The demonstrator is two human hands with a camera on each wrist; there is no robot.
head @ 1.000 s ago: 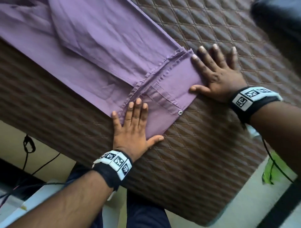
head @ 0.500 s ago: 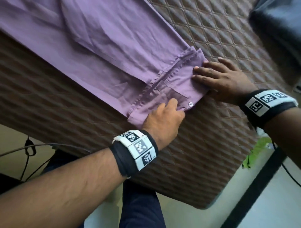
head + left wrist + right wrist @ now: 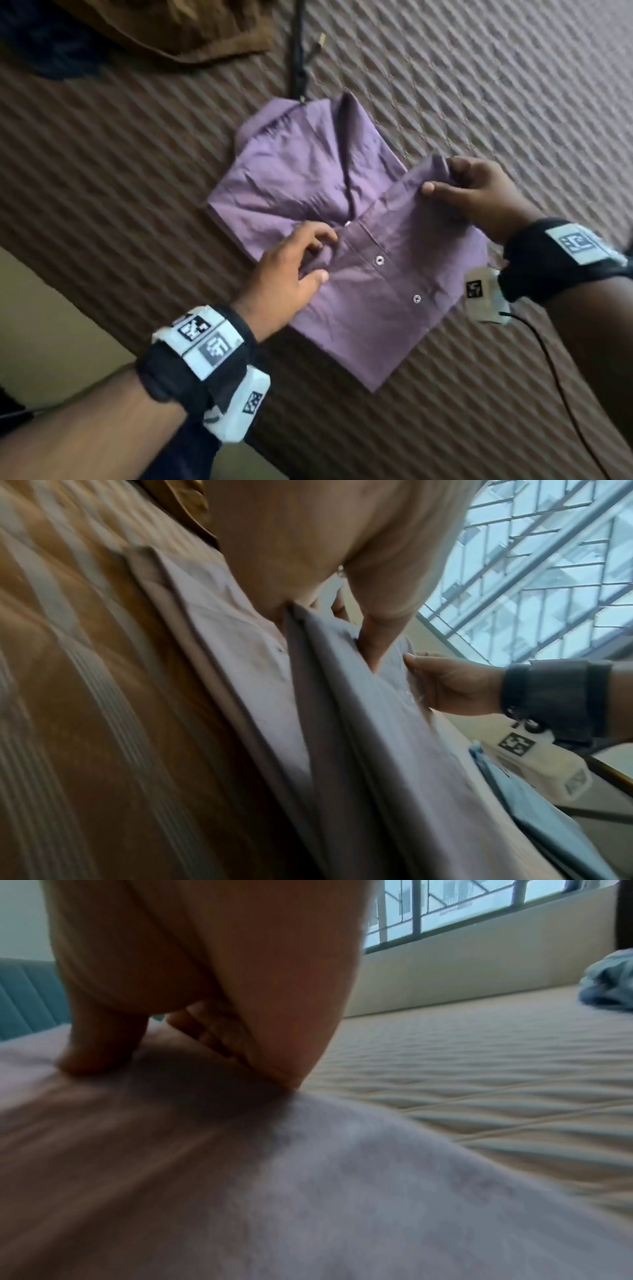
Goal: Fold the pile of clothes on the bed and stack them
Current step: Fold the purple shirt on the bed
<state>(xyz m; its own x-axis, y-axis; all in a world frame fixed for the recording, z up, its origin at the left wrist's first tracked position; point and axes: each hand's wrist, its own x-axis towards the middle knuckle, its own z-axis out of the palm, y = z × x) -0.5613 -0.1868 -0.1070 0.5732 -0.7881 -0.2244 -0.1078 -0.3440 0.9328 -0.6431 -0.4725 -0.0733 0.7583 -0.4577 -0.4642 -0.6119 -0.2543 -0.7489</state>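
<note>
Head view: purple shirt [image 3: 308,178] lies partly folded on the quilted brown bed [image 3: 479,85]. Left hand [image 3: 291,270] pinches the lower flap's near corner; right hand [image 3: 479,192] grips its far corner, fingers curled. Brown garment [image 3: 191,31] lies well apart.

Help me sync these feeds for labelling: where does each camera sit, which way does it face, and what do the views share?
Head: worn on the head, looks down at the purple shirt on the quilted bed; shows the left hand, the right hand and both forearms.
Left wrist: looks along the left hand across the shirt toward the right hand and the window.
Right wrist: sits low over the bed, looks along the right hand toward the window.
Shared: all three show the shirt.
</note>
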